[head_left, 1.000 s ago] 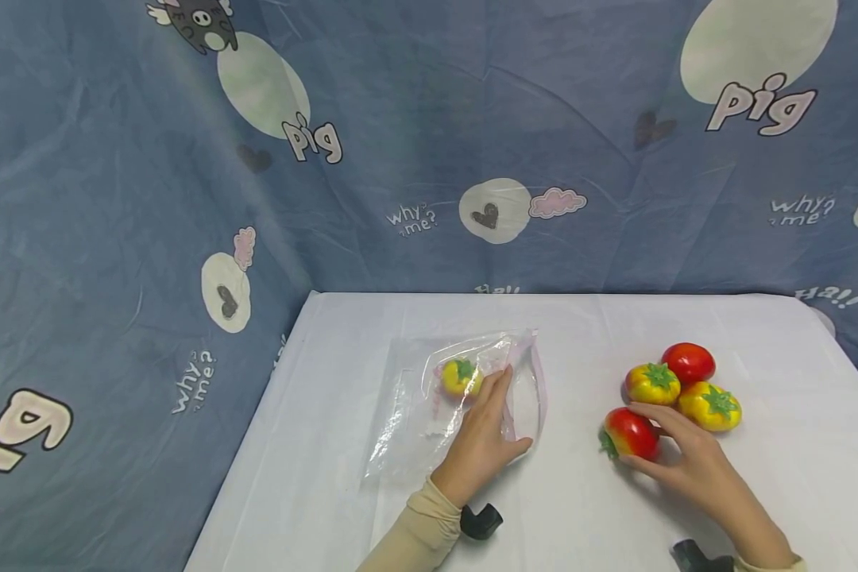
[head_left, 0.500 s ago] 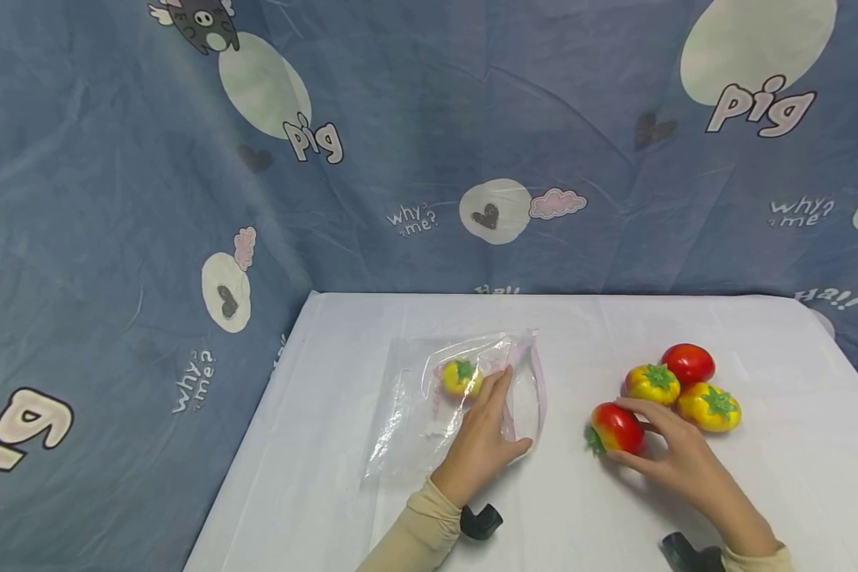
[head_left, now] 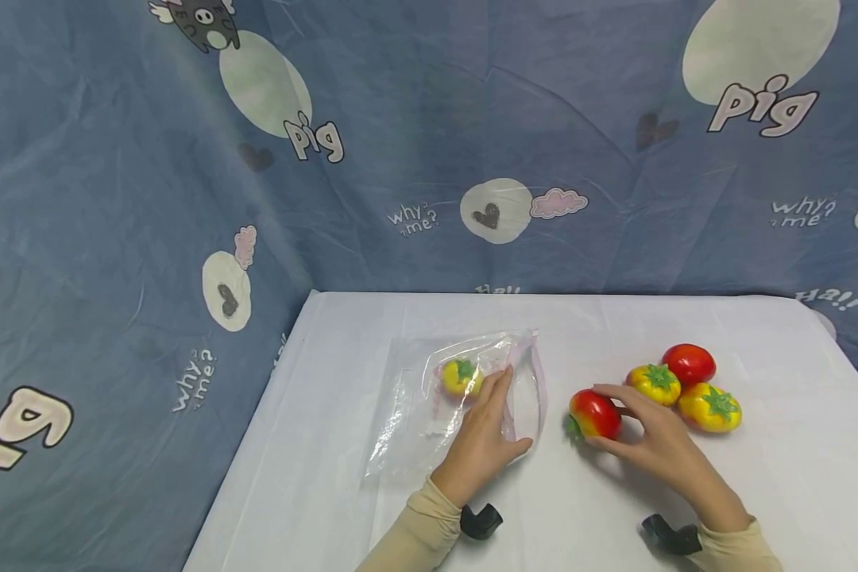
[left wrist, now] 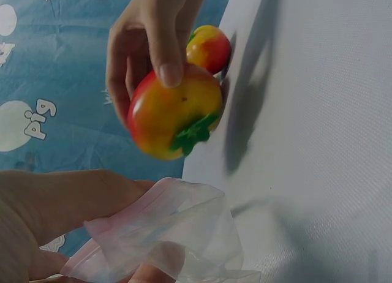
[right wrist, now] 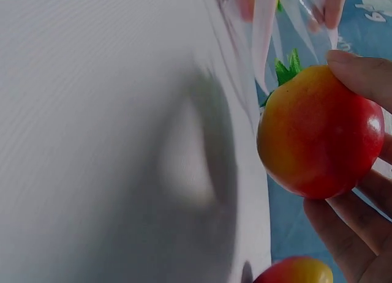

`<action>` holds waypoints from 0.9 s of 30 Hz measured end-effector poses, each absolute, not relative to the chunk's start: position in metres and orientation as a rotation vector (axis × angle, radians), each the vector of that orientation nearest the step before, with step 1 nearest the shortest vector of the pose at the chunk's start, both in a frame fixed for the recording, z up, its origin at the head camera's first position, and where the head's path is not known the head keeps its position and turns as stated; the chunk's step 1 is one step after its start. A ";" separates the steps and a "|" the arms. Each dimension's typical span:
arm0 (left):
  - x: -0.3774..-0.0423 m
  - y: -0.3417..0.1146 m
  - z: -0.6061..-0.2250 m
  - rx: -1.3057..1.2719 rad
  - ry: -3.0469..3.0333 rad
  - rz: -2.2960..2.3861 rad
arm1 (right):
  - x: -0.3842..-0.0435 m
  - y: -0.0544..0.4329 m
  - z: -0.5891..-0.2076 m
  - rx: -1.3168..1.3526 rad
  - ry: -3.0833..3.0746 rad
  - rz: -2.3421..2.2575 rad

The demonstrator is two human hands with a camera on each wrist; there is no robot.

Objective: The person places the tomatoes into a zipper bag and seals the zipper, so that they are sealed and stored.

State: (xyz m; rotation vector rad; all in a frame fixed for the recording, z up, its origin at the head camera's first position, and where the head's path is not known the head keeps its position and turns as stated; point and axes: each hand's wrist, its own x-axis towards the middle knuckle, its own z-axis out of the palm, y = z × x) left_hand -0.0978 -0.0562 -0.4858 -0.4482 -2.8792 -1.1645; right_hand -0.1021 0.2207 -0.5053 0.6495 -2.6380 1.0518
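My left hand [head_left: 479,433] holds a clear zip bag [head_left: 400,429] by its pink-edged mouth, fingers and thumb spread along the opening. Through the plastic in the left wrist view one fingertip [left wrist: 162,261] shows. Inside the bag lies a yellow toy fruit [head_left: 461,376] with a green leafy top. To the right, my right hand [head_left: 654,437] grips a red-and-yellow toy fruit [head_left: 595,415] between thumb and fingers. Its green cap points left toward the bag mouth [left wrist: 159,203]. A shadow shows on the cloth beneath it.
On the white table [head_left: 314,508], a red toy fruit [head_left: 689,364] and two yellow ones, a nearer one [head_left: 711,407] and a farther one [head_left: 653,384], sit clustered behind the right hand. A blue printed curtain [head_left: 400,119] borders the table's back and left side.
My right hand has carried the red-and-yellow toy fruit leftward, away from the cluster and closer to the bag. The left hand and the bag have stayed in place.
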 end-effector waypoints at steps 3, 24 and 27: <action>-0.098 -0.056 -0.486 -0.444 -2.880 -1.175 | -0.106 0.215 -0.505 0.679 -2.621 1.088; -0.097 -0.056 -0.483 -0.454 -2.889 -1.155 | -0.123 0.182 -0.507 0.783 -2.561 1.260; -0.097 -0.056 -0.482 -0.449 -2.894 -1.159 | -0.125 0.179 -0.505 0.772 -2.572 1.267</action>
